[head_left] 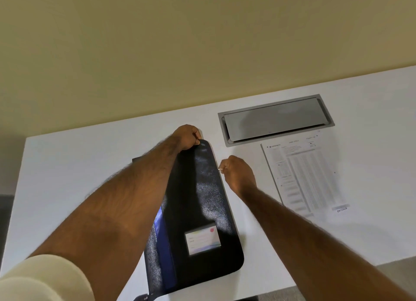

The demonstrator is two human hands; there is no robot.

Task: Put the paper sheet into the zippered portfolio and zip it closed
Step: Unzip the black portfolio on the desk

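A black zippered portfolio (202,201) lies lengthwise on the white table (78,165), with a blue strip along its left side and a pale label card near its front end. My left hand (186,136) grips the portfolio's far corner. My right hand (238,174) sits at the portfolio's right edge, its fingers pinched on a small metal zipper pull (220,169). The paper sheet (304,176), a printed form with dense rows, lies flat on the table to the right of the portfolio, apart from both hands.
A grey metal cable hatch (275,119) is set flush into the table behind the paper. A plain yellowish wall rises behind the table's far edge. The table's front edge runs close to the portfolio's near end, with grey floor beyond it.
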